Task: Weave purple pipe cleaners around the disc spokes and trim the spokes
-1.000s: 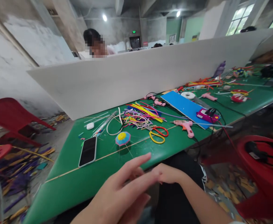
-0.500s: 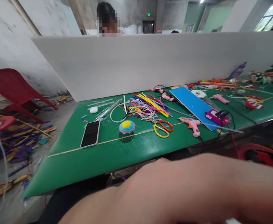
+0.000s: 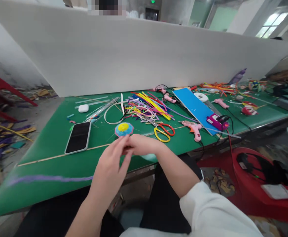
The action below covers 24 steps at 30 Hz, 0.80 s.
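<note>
My left hand [image 3: 110, 164] and my right hand [image 3: 142, 148] meet fingertip to fingertip over the near edge of the green table [image 3: 60, 164]. They are just in front of a small blue and pink disc with a yellow centre [image 3: 123, 129]. A blurred purple strand [image 3: 47, 178] runs leftward from my left palm and seems held in that hand. What my right fingers pinch is hidden. A phone [image 3: 78, 137] lies face up to the left of the disc. Red and yellow scissors [image 3: 164, 132] lie to its right.
A heap of coloured strips [image 3: 146, 108], a pink glue gun [image 3: 194, 127], a blue sheet [image 3: 194, 107] and an earbud case [image 3: 83, 108] lie farther back. A white divider board [image 3: 134, 59] walls off the far side. A red chair [image 3: 257, 171] stands at the right.
My hands have moved up from my lap to the table's edge by the disc. The purple strand has appeared at my left hand. The view has tilted down and nearer.
</note>
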Tool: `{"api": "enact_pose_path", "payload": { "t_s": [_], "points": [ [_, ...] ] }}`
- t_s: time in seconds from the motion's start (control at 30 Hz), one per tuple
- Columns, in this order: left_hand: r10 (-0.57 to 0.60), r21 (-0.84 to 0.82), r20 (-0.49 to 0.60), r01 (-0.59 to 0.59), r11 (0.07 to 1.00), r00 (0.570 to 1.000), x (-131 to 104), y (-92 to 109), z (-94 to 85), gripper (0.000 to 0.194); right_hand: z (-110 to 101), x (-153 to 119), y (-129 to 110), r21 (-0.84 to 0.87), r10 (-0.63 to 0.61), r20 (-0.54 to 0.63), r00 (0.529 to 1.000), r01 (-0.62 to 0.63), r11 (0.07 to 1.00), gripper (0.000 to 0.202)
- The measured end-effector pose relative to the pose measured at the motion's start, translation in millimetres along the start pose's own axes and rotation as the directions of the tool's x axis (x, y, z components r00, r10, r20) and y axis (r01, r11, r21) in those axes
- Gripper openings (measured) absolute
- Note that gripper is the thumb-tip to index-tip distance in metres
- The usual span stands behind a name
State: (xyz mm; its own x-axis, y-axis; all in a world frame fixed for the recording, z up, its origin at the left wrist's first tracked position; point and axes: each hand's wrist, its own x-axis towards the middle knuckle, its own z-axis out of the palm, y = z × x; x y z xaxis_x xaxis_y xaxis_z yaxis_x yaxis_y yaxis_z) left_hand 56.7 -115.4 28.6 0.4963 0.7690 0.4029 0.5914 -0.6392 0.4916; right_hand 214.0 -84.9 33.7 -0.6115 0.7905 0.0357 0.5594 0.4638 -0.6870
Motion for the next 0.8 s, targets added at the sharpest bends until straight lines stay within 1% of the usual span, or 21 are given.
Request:
{"api": "enact_pose_path", "payload": {
  "t_s": [0.03, 0.07, 0.1, 0.17, 0.23, 0.3, 0.37, 0.4, 0.47, 0.53, 0.57, 0.63, 0.7, 0.8],
  "points": [
    [-0.088, 0.034, -0.074, 0.091, 0.995, 0.993, 1.5, -10.5, 5.4, 0.042, 2.5, 4.9, 4.9, 0.017, -0.022, 0.017, 1.0, 0.022, 1.0, 0.015],
    [-0.172, 0.046, -0.087, 0.177, 0.983, 0.981, -0.7, -21.2, 8.9, 0.044, 5.7, 8.5, 8.7, 0.04, -0.041, 0.032, 0.999, 0.039, 0.998, 0.016],
    [-0.251, 0.033, -0.063, 0.254, 0.967, 0.966, -5.2, -31.1, 10.5, 0.045, 9.0, 11.2, 11.8, 0.065, -0.048, 0.041, 0.998, 0.046, 0.997, 0.017],
    [-0.365, 0.021, 0.046, 0.364, 0.931, 0.93, -15.9, -46.0, 9.5, 0.042, 14.8, 14.8, 16.1, 0.096, -0.043, 0.036, 0.998, 0.04, 0.995, 0.022],
    [-0.407, 0.008, 0.133, 0.409, 0.912, 0.904, -22.1, -54.5, 6.3, 0.038, 18.1, 17.3, 19.3, 0.104, -0.028, 0.02, 0.999, 0.025, 0.994, 0.025],
    [-0.403, 0.013, 0.159, 0.406, 0.914, 0.901, -21.1, -59.8, 3.5, 0.036, 18.8, 18.3, 22.1, 0.111, -0.007, 0.024, 1.0, 0.004, 0.994, 0.023],
    [-0.363, 0.051, 0.165, 0.359, 0.932, 0.917, -13.7, -64.9, 1.1, 0.036, 17.1, 17.2, 24.5, 0.134, 0.02, 0.039, 0.999, -0.025, 0.991, 0.02],
    [-0.323, 0.079, 0.175, 0.314, 0.946, 0.93, -8.0, -67.7, -0.4, 0.037, 15.4, 15.7, 25.2, 0.148, 0.036, 0.04, 0.999, -0.041, 0.988, 0.019],
    [-0.199, 0.123, 0.241, 0.173, 0.977, 0.95, 6.3, -73.6, -4.8, 0.039, 10.7, 11.9, 25.8, 0.169, 0.073, 0.02, 0.997, -0.076, 0.983, 0.018],
    [-0.037, 0.146, 0.346, -0.015, 0.989, 0.937, 22.2, -78.6, -10.3, 0.042, 4.9, 8.1, 25.0, 0.165, 0.111, -0.02, 0.994, -0.106, 0.98, 0.019],
    [0.032, 0.158, 0.377, -0.098, 0.983, 0.926, 29.6, -80.6, -12.9, 0.042, 2.2, 6.7, 24.4, 0.152, 0.13, -0.042, 0.991, -0.122, 0.981, 0.02],
    [0.117, 0.187, 0.399, -0.206, 0.961, 0.909, 40.8, -83.7, -16.5, 0.043, -1.9, 5.4, 23.5, 0.109, 0.162, -0.068, 0.984, -0.154, 0.982, 0.02],
    [0.148, 0.194, 0.412, -0.245, 0.95, 0.899, 45.6, -86.1, -17.1, 0.041, -3.3, 6.2, 23.5, 0.063, 0.186, -0.071, 0.98, -0.182, 0.981, 0.019],
    [0.137, 0.185, 0.431, -0.236, 0.954, 0.892, 43.3, -88.0, -14.6, 0.041, 0.5, 10.2, 24.9, 0.006, 0.186, -0.084, 0.979, -0.186, 0.982, 0.016]
  ]
}}
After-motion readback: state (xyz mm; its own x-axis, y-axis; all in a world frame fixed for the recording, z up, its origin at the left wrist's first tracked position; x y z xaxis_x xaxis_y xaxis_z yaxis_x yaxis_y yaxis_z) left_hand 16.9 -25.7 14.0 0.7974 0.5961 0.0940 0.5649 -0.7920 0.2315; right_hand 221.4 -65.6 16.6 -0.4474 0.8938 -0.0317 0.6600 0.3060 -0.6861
